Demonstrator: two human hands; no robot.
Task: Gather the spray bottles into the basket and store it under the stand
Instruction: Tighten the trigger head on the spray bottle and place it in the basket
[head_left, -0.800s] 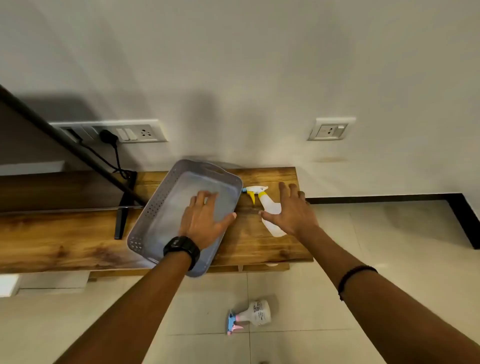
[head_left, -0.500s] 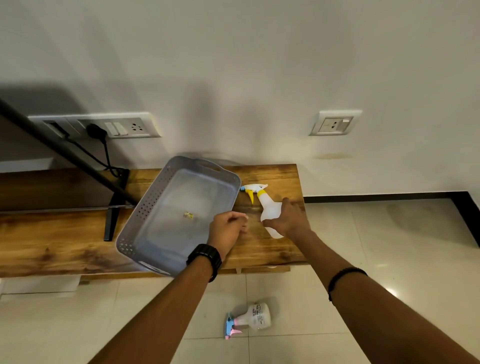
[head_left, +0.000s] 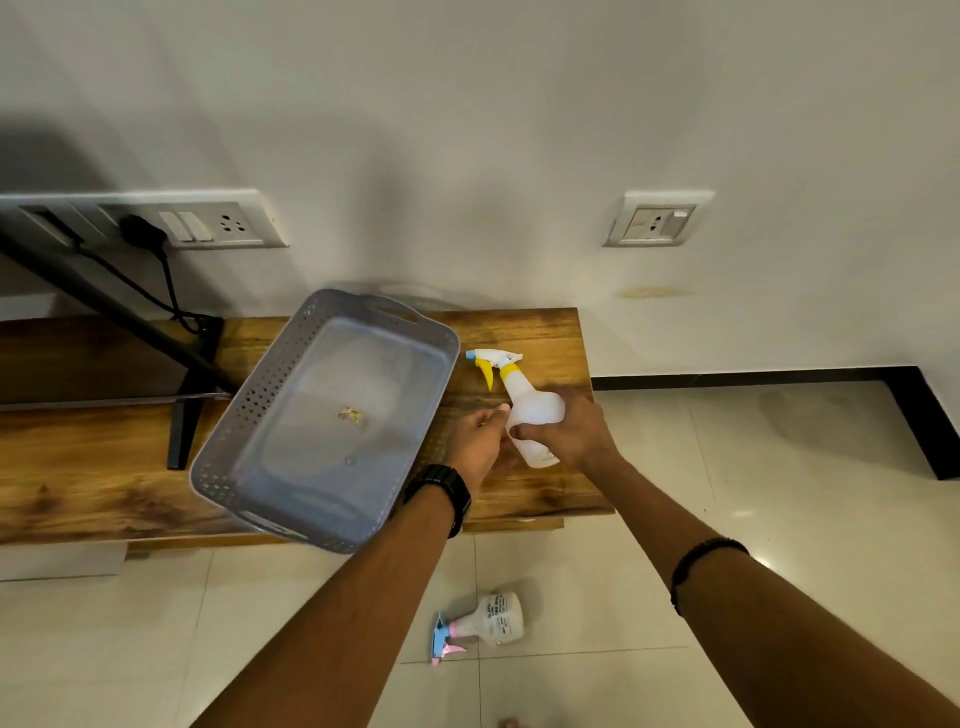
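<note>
On the wooden bench (head_left: 524, 332) against the wall, the grey basket (head_left: 249, 431) sits at an angle with its near corner hanging a bit past the front edge. It's pretty much empty, just a tiny yellowish scrap (head_left: 350, 414) on the bottom, can't tell what that is. So zero bottles gathered so far.

Just to the right of the basket is the white spray bottle with the yellow trigger (head_left: 530, 410), lying on the wood with its nozzle pointing away from the person. The right hand (head_left: 576, 431) has its grip wrapped around the bottle's body, thumb across the front. The left hand (head_left: 475, 447) is loosely curled with its fingertips right at the bottle's side, looks like they're touching it, but it isn't really grasping anything. Honestly can't say if the bottle is off the wood yet.

There's also a second spray bottle with a pink and blue trigger (head_left: 480, 623) lying on its side on the floor tiles (head_left: 727, 493), well in front of the bench and nowhere near either hand.

So my read: this is very early. What's left is dropping the yellow one in, picking up the one from the floor, then sliding the basket under the stand. The space underneath is mostly out of sight from here.
</note>
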